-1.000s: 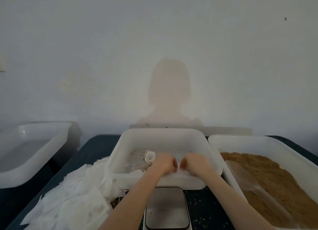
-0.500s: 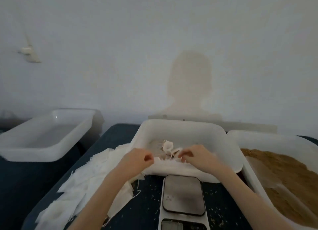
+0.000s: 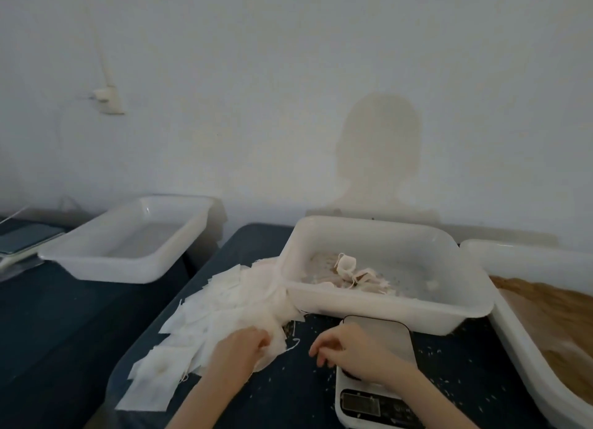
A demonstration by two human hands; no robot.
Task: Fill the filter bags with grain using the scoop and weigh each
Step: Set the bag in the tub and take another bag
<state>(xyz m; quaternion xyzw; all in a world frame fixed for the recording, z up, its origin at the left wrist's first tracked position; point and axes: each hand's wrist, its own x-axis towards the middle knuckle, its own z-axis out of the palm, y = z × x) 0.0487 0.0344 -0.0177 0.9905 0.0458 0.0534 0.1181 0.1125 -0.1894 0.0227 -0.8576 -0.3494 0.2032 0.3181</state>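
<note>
A heap of empty white filter bags [image 3: 221, 306] lies on the dark table, left of centre. My left hand [image 3: 239, 351] pinches the edge of one bag at the near right side of the heap. My right hand [image 3: 349, 348] hovers with loosely curled fingers over the left part of the scale [image 3: 378, 374], holding nothing. A filled, tied bag [image 3: 346, 265] lies in the middle white tray [image 3: 385, 303]. Brown grain [image 3: 552, 319] fills the right tray [image 3: 526, 338]. The scoop is not visible.
An empty white tray [image 3: 128, 239] stands at the left on another dark surface. Loose grains are scattered on the table [image 3: 288, 396] around the scale. A wall socket [image 3: 107, 101] with a cable is on the wall behind.
Both hands have left the middle tray and come back toward me. The left hand now takes hold of a bag in the heap; the right hand is over the scale. The view swung left.
</note>
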